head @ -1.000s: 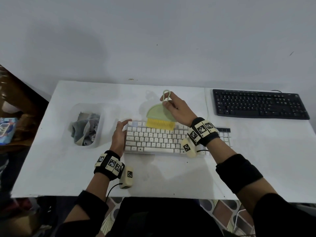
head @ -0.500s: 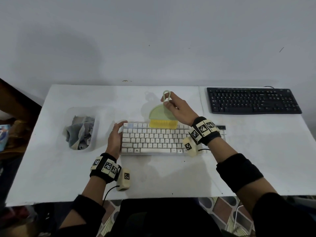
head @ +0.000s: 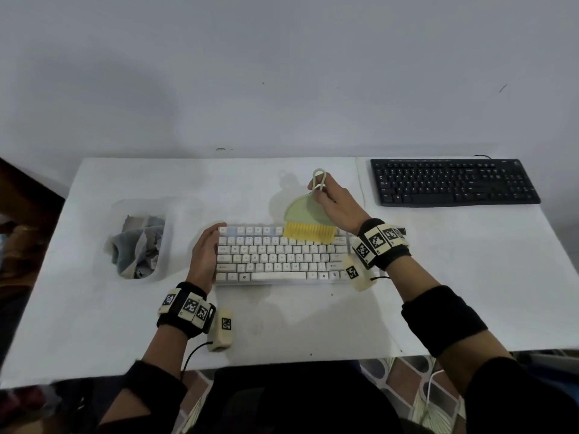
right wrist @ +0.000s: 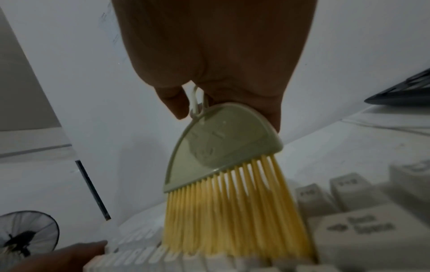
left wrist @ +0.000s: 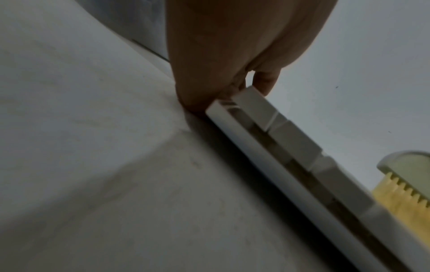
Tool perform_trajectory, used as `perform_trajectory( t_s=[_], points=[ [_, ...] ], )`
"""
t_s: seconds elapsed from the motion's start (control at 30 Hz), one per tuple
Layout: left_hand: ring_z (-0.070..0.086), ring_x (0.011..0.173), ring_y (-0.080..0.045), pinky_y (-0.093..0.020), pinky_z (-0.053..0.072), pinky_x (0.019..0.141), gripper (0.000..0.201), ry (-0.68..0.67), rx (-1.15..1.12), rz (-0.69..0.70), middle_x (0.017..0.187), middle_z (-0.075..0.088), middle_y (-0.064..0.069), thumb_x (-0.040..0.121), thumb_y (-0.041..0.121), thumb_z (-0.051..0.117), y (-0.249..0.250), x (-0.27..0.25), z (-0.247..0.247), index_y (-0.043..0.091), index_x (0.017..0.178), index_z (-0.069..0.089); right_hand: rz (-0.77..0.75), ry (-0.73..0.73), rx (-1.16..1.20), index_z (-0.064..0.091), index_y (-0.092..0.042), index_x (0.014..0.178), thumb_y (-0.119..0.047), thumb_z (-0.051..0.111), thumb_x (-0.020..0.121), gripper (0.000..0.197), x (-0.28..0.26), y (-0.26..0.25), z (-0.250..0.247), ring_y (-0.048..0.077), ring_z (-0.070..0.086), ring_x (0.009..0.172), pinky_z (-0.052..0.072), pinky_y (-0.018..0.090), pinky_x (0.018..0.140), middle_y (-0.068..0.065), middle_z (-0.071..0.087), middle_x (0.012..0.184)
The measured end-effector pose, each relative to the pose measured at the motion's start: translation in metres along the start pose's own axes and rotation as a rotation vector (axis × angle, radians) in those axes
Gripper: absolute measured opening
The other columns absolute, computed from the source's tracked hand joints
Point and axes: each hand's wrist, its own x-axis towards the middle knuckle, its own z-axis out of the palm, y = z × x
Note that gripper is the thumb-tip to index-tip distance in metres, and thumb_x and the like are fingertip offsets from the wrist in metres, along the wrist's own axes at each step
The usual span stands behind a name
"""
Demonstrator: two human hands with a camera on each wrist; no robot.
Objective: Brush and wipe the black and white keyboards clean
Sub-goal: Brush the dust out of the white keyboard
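- Readable text: right wrist view shows "Back Space" with an arrow on a keycap of the white keyboard (right wrist: 356, 226); the two small caps above it carry legends too blurred to read. In the head view the key legends on both boards are too small to make out.
- White keyboard (head: 279, 256) lies flat at table centre, straight in front of me. Black keyboard (head: 454, 183) sits at about 2 o'clock from it, well apart, near the far right table edge, cable running off behind it.
- Hidden/cut off: my right wrist band and camera pod cover the white keyboard's right end. The left wrist view only shows its left edge side-on (left wrist: 267, 147), heavily blurred. The black keyboard is just a dark corner in the right wrist view (right wrist: 404, 88).
- Right hand (head: 336, 205) is raised over the top row, fingers pinching the loop handle of the green hand brush (head: 305, 211); yellow bristles (right wrist: 228, 211) point down and touch the top key rows, right of centre.
- Left hand (head: 205, 256) is braced against the keyboard's left edge, thumb hooked at the top-left corner, fingers curled round the side, heel on the table (head: 94, 308).
- At 9 o'clock from the white keyboard: clear plastic tub (head: 163, 242) holding crumpled grey cloths (head: 139, 242). Cloth count can't be told.
- Standing fan (right wrist: 25, 237) at the lower left of the right wrist view, partly cut off.
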Motion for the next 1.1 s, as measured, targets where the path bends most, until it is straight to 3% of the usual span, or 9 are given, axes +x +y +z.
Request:
perform_trajectory(
  t_s=[0.2,0.33,0.43,0.5,0.57,0.67,0.77,0.9,1.1],
  points=[
    [0.070,0.102,-0.016,-0.030,0.055,0.081,0.029,-0.006,0.027,0.036,0.114,0.074,-0.001,0.106,0.027,0.052,0.002,-0.004,0.002,0.013,0.128,0.066,-0.032,0.010,-0.037,0.047,-0.019,0.105,-0.033,0.058,0.101,0.018,-0.003,-0.003,0.006,0.020,0.059,0.080,0.047,0.030,0.071,0.001,0.064,0.091],
    [0.067,0.101,-0.015,-0.029,0.053,0.083,0.023,-0.019,0.034,0.056,0.112,0.072,0.001,0.106,0.022,0.051,0.001,-0.004,0.001,0.017,0.124,0.066,-0.025,0.186,0.060,0.048,-0.016,0.102,-0.029,0.056,0.101,0.016,-0.002,0.003,0.001,0.018,0.053,0.071,0.045,0.033,0.067,0.004,0.061,0.083],
    [0.066,0.099,-0.012,-0.025,0.053,0.080,0.023,-0.022,0.047,0.072,0.113,0.070,0.001,0.107,0.022,0.050,0.000,-0.003,0.002,0.017,0.124,0.065,-0.020,0.319,0.084,0.050,-0.019,0.095,-0.042,0.059,0.099,0.025,0.005,-0.003,0.006,0.019,0.056,0.068,0.047,0.033,0.066,0.012,0.064,0.081],
    [0.066,0.103,-0.014,-0.026,0.053,0.081,0.024,-0.026,0.054,0.085,0.117,0.070,-0.002,0.107,0.022,0.050,-0.001,-0.003,0.002,0.015,0.125,0.065,-0.071,0.363,0.052,0.048,-0.019,0.092,-0.042,0.062,0.098,0.027,0.009,-0.009,0.012,0.012,0.050,0.058,0.044,0.028,0.058,0.005,0.059,0.070],
    [0.066,0.109,-0.019,-0.033,0.054,0.090,0.026,-0.029,0.056,0.083,0.124,0.070,-0.006,0.107,0.024,0.051,-0.002,-0.001,0.000,0.015,0.126,0.066,-0.118,0.347,0.012,0.046,-0.018,0.094,-0.037,0.062,0.098,0.025,0.011,-0.008,0.018,0.010,0.047,0.054,0.040,0.025,0.054,-0.002,0.055,0.067],
    [0.065,0.116,-0.025,-0.042,0.054,0.100,0.025,-0.034,0.049,0.068,0.128,0.069,-0.009,0.106,0.026,0.053,-0.003,-0.001,-0.001,0.018,0.125,0.067,-0.132,0.257,-0.094,0.043,-0.020,0.099,-0.034,0.056,0.101,0.019,0.007,0.007,0.020,0.015,0.046,0.051,0.039,0.029,0.054,0.009,0.058,0.066],
    [0.065,0.113,-0.022,-0.039,0.054,0.096,0.025,-0.038,0.053,0.072,0.127,0.069,-0.009,0.107,0.024,0.051,-0.003,-0.002,-0.001,0.018,0.126,0.066,-0.122,0.224,-0.158,0.041,-0.021,0.099,-0.035,0.053,0.102,0.018,0.002,0.017,0.013,0.019,0.046,0.050,0.035,0.029,0.053,0.012,0.054,0.062],
    [0.065,0.112,-0.021,-0.038,0.054,0.096,0.024,-0.040,0.055,0.063,0.127,0.069,-0.008,0.107,0.024,0.051,-0.002,-0.003,-0.001,0.020,0.125,0.066,-0.100,0.194,-0.238,0.039,-0.024,0.102,-0.036,0.049,0.104,0.015,-0.004,0.023,-0.002,0.016,0.044,0.047,0.033,0.030,0.052,-0.002,0.044,0.053],
    [0.065,0.112,-0.023,-0.039,0.055,0.096,0.025,-0.035,0.051,0.063,0.128,0.069,-0.009,0.107,0.025,0.051,-0.002,-0.002,-0.001,0.020,0.126,0.066,-0.085,0.290,-0.161,0.040,-0.017,0.105,-0.027,0.048,0.103,0.013,-0.007,0.036,-0.025,0.010,0.037,0.044,0.033,0.027,0.049,-0.006,0.045,0.058]
  ],
)
